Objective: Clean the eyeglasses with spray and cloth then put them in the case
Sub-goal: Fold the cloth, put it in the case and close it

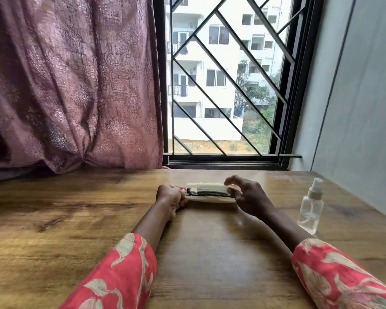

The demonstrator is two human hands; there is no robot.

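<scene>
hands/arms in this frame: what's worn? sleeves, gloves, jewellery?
Both hands bare: no gloves, no rings or watch visible on the left hand or the right hand. Forearms are uncovered. Further up each arm there is a loose red sleeve with a pale cream leaf or flower print, on the left and on the right. No cables or markings.

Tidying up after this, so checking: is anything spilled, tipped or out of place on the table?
Nothing stands out. The spray bottle stands upright, no spill shows, and the glasses lie in the open case between both hands.
</scene>
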